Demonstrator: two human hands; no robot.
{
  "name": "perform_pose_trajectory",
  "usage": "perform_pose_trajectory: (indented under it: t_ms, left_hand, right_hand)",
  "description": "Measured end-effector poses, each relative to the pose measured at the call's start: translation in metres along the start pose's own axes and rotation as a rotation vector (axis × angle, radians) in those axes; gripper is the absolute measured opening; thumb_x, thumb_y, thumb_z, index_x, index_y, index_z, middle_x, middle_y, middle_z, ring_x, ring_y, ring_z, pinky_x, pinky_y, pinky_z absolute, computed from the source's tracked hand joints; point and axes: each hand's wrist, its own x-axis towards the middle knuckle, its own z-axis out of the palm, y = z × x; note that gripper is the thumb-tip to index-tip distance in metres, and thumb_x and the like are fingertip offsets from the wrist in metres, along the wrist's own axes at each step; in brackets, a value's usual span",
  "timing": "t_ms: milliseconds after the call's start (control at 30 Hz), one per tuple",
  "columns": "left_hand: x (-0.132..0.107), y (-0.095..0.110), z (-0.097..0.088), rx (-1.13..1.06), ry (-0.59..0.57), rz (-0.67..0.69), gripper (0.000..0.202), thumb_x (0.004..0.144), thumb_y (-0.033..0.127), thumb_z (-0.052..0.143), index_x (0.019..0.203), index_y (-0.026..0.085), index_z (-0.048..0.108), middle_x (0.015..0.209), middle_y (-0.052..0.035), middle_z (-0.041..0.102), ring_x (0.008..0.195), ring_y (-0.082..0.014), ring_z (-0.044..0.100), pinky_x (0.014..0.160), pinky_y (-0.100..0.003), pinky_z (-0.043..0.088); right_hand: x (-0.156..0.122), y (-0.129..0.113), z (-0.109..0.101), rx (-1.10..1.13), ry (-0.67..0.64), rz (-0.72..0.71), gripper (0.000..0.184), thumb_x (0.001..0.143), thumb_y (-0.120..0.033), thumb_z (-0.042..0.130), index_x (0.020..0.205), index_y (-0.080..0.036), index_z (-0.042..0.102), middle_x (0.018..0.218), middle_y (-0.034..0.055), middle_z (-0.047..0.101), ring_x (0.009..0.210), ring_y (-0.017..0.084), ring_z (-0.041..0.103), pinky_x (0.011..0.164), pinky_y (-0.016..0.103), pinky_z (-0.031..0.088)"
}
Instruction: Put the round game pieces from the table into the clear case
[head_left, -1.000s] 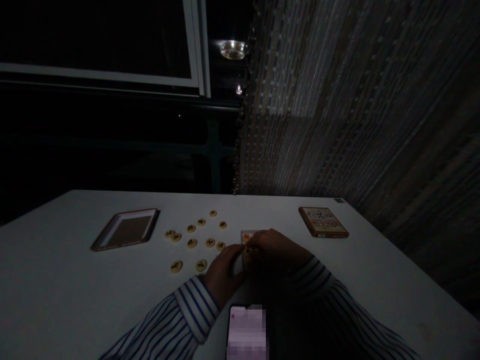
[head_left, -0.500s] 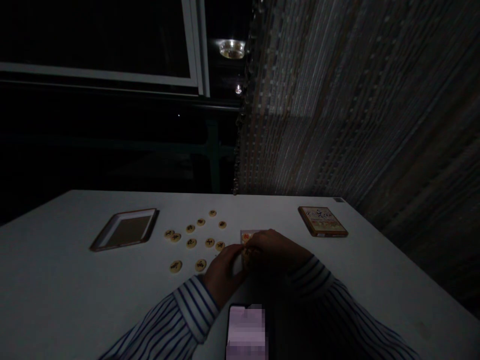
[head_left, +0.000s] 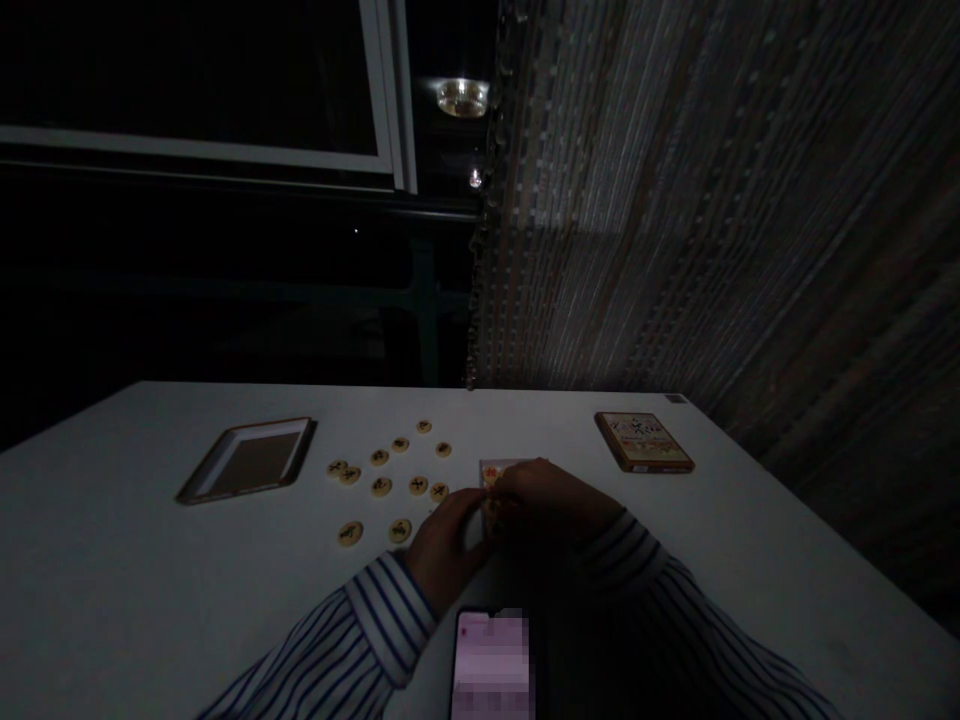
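My left hand [head_left: 448, 548] is curled at the left edge of a small box tray [head_left: 517, 462] that holds round Chinese chess pieces. One piece [head_left: 493, 474] with a red character shows in the tray's far left corner. My right hand [head_left: 559, 497] bends over the tray, fingers pressed together, and covers most of it. The fingertips of both hands meet above the tray's left side; what they pinch is hidden in shadow. Left of my hands, several loose Chinese chess pieces [head_left: 381, 487] with dark characters lie face up on the white table [head_left: 247, 590].
An open, shallow box lid [head_left: 298, 468] lies at the table's left. At the right lies a closed, printed box [head_left: 645, 442]. A lit phone [head_left: 491, 660] is at the near edge, below my hands. Behind the table hangs a string curtain [head_left: 600, 250]; the room is dim.
Both hands stay almost in place over the tray, with only a slight shift of the fingers. The loose pieces and the boxes lie as before.
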Motion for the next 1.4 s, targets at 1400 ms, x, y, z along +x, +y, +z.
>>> perform_pose_trajectory:
  t_ms: [1400]
  left_hand:
    - [-0.001, -0.006, 0.004, -0.033, 0.013, 0.032, 0.041, 0.070, 0.018, 0.056, 0.110, 0.019, 0.047, 0.109, -0.0090, 0.056, 0.102, -0.0196, 0.051, 0.088, -0.037, 0.042]
  right_hand:
    - [-0.011, 0.007, -0.021, -0.020, 0.075, 0.084, 0.030, 0.083, -0.023, 0.034, 0.093, -0.018, 0.061, 0.094, 0.0060, 0.064, 0.087, 0.016, 0.056, 0.074, 0.025, 0.035]
